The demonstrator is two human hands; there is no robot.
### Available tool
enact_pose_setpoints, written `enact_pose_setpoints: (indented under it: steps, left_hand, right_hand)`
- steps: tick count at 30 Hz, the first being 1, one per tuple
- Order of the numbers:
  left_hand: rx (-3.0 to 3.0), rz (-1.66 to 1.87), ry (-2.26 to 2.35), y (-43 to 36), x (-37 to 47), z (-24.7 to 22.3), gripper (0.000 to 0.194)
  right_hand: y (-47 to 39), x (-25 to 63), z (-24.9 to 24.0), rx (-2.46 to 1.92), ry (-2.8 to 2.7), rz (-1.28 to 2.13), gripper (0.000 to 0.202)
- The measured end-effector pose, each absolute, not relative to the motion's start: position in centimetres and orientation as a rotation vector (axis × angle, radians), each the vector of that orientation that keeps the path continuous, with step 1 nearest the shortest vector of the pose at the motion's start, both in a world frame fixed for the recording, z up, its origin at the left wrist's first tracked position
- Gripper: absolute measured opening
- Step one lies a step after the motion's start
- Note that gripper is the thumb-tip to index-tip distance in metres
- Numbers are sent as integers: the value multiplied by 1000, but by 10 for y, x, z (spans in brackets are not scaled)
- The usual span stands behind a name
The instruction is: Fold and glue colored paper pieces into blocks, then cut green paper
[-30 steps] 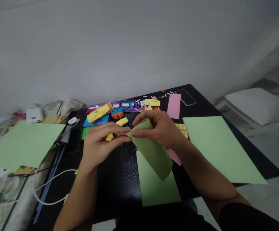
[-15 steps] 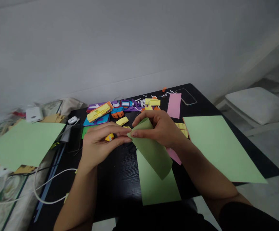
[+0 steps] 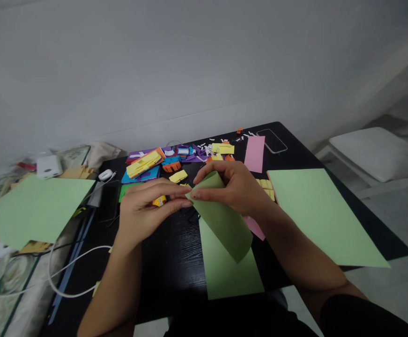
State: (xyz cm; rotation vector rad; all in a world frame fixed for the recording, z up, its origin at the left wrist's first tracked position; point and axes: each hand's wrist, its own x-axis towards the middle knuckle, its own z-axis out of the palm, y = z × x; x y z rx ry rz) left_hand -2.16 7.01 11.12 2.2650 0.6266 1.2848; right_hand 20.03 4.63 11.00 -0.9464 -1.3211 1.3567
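Note:
A curled piece of green paper [image 3: 225, 229] is held above the black table [image 3: 172, 262]. My right hand [image 3: 233, 187] pinches its upper part between thumb and fingers. At the paper's pointed left corner, my left hand [image 3: 151, 206] has thumb and fingertips together on the edge. Beneath the curled piece lies a flat green sheet [image 3: 230, 281]. A small yellow object [image 3: 159, 201] shows behind my left hand, between thumb and forefinger. Part of a pink piece [image 3: 255, 228] is visible beside my right wrist.
Yellow strips [image 3: 145, 163], orange and purple paper pieces and white scraps lie along the back. A pink rectangle [image 3: 255, 154] and large green sheet [image 3: 323, 215] are right; another green sheet [image 3: 35, 210], white cable [image 3: 73, 296] and dark phone [image 3: 108, 203] are left. A white stool [image 3: 375, 152] stands beyond.

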Motion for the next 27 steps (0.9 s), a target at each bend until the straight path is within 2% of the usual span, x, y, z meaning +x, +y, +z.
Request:
enact_pose_setpoints:
  steps: [27]
  left_hand:
    - [2282, 1272, 627, 70, -23, 111, 28]
  right_hand:
    - [46, 200, 110, -942, -1333, 1334, 29]
